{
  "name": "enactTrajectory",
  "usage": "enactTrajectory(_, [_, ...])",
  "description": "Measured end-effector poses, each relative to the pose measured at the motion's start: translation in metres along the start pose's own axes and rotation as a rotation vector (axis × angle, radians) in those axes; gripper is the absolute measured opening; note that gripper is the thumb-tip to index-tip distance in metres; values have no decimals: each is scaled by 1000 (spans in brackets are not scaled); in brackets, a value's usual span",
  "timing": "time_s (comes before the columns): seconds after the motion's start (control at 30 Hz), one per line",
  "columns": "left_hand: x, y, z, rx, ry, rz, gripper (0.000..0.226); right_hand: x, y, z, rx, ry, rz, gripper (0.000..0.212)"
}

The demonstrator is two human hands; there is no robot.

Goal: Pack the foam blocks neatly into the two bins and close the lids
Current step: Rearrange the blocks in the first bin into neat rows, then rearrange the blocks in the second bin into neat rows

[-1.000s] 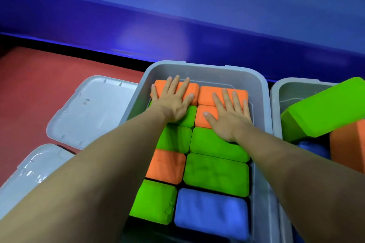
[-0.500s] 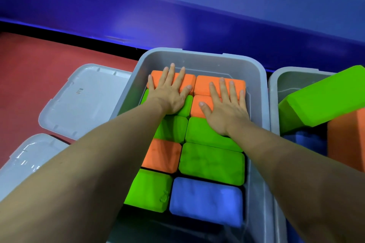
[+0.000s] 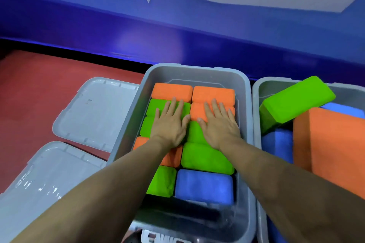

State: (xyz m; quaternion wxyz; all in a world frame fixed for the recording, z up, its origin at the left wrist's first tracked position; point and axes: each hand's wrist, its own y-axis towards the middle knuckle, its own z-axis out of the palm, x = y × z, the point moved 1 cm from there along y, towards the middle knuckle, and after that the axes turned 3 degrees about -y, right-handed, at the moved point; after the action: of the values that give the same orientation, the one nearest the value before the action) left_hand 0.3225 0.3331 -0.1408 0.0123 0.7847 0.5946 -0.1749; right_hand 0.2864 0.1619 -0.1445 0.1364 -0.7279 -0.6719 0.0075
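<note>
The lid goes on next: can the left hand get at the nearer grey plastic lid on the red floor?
Probably yes: the nearer grey plastic lid lies uncovered beside the bin, and the left hand holds nothing.

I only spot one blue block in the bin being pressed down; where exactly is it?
The blue block lies in the near right corner of the middle bin, beside a green block and just below the right hand's forearm.

Children's play area or soft-play room, glossy blue padded wall (image 3: 177,31) with pale cut-out shapes, red mat floor (image 3: 39,89), bright foam blocks (image 3: 207,159) in orange, green and blue, grey plastic storage bins (image 3: 197,71), their lids (image 3: 94,112) lying on the floor
</note>
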Motion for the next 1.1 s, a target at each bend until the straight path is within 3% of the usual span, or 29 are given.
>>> enactTrajectory(0.27, [-88,-105,-75,-60,-159,135,61,-21,-139,-84,-47,-16,46,66])
enactTrajectory(0.57, [-171,-237,-127,-28,-457,170,60,-38,-302,-148,-62,136,203,65])
enactTrajectory(0.67, [-193,-263,-131,-26,-578,161,57,-43,-333,-168,-84,193,218,67])
enactTrajectory(0.83, [-218,-265,-124,145,-575,193,63,-79,-379,-160,-44,229,281,76])
enactTrajectory(1.0, [-238,-248,-106,183,-638,100,64,-116,-366,-166,-40,301,377,81])
enactTrajectory(1.1, [-252,-238,-83,233,-615,49,60,-133,-353,-160,60,361,457,86])
